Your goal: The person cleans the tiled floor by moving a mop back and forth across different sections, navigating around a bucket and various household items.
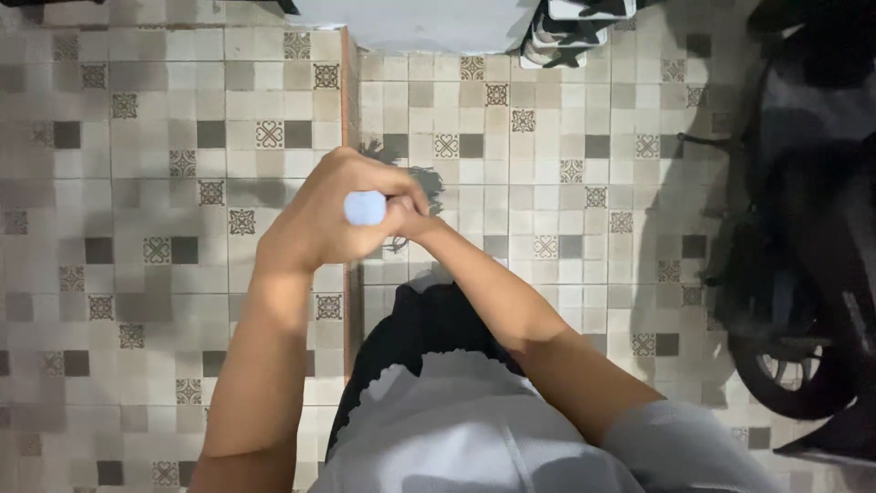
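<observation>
Pale blue rounded object [365, 208]: held at mid-frame, above the tiled floor [164, 183], between both hands. Only one rounded end shows; it faces up toward the camera, so the long axis appears to run away from the viewer, down toward the floor. The rest of the object is hidden inside the grip, and its kind cannot be told.

Left hand [319, 219]: closed in a fist around the object, knuckles up, fingers wrapped tight. Forearm rises from the lower left of the frame.

Right hand [406, 215]: mostly hidden behind the left hand and the object; it presses against them from the right, and appears closed on the object too. Forearm runs in from the lower right.

No packages, labels or signs can be made out. Floor: small square tiles in cream, grey and dark grey, some with ornament patterns. A raised brown edge [348, 183] runs from top to bottom just under the hands and splits the floor in two fields.

Surroundings: a white panel [420, 23] at top centre; sandals [566, 32] just right of it; a dark motorbike [803, 256] with its wheel along the right edge, well apart from the hands. Open floor lies to the left of the hands, and between the hands and the motorbike. The person's grey top [474, 429] and dark garment fill the bottom centre.
</observation>
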